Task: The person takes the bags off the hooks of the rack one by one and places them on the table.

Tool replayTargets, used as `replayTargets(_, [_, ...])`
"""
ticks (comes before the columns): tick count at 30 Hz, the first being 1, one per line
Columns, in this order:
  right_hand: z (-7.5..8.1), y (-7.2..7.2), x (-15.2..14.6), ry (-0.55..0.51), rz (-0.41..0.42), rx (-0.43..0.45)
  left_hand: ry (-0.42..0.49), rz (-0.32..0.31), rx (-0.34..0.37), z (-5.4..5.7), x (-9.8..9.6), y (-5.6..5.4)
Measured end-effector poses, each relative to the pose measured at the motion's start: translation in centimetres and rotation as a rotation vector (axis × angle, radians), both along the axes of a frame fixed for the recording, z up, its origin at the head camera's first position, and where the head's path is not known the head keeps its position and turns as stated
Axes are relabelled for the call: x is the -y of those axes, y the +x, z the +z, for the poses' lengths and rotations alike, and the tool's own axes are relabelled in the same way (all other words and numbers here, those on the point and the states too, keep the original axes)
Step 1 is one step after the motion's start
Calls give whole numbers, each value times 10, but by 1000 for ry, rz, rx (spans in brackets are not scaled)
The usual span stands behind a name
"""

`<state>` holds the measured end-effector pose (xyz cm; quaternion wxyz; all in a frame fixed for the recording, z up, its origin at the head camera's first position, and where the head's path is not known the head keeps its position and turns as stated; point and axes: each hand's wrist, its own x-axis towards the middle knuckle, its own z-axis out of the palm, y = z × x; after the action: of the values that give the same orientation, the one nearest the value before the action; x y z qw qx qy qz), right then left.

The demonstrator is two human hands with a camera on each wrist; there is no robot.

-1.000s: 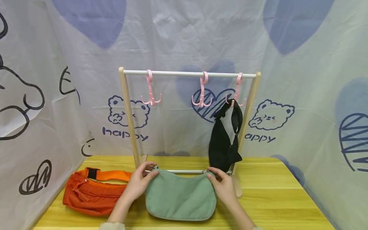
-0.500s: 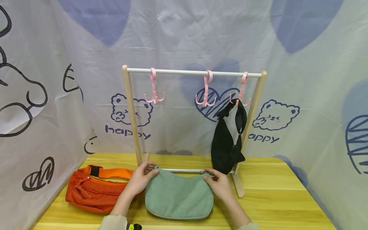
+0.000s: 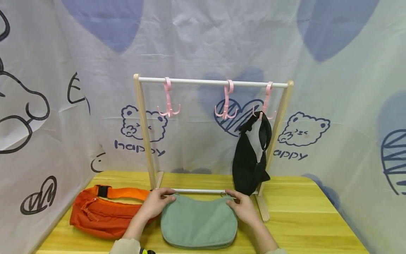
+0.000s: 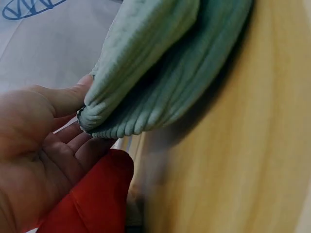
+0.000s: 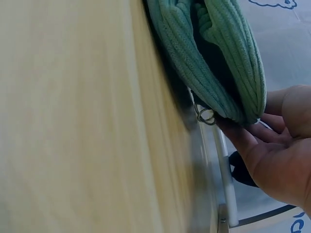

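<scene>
A green corduroy bag (image 3: 199, 222) is held by its two upper corners at the front middle of the table. At its left corner my left hand (image 3: 157, 203) pinches the cloth between thumb and fingers; the left wrist view shows this corner of the bag (image 4: 146, 73) close up. My right hand (image 3: 244, 208) grips the other corner, where a small metal ring (image 5: 205, 115) shows in the right wrist view. Left of the bag lies an orange waist bag (image 3: 108, 215), partly behind my left forearm.
Behind the bag stands a wooden rack with a white top rail (image 3: 196, 82). Three pink hooks hang from it: a left hook (image 3: 168, 102), a middle hook (image 3: 226, 104) and a right hook (image 3: 267, 100). A black cloth bag (image 3: 247, 162) hangs from the right one. The table (image 3: 304, 218) is yellow wood.
The green bag stays between both hands, and its lower edge now sits slightly lower in the head view. The head view has shifted slightly. The orange bag and rack stay put.
</scene>
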<state>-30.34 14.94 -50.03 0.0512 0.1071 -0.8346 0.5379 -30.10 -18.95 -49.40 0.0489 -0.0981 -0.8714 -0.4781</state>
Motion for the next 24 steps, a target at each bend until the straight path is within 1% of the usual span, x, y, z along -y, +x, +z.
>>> replayTargets(7, [-2,0,-5,53,69,39,-42,26,23,-6,-2,3])
replayTargets(12, [-2,1,-9,62,128,105,-47,-5,56,-6,-4,6])
replayTargets(17, [0,-1,-12,98,201,111,-43,-18,76,-5,-3,6])
replayTargets(20, [-1,-2,-13,106,209,111,-40,-22,85,-5,-3,4])
replayTargets(24, [1,-1,-13,104,194,116,-42,-28,88,-6,-4,3])
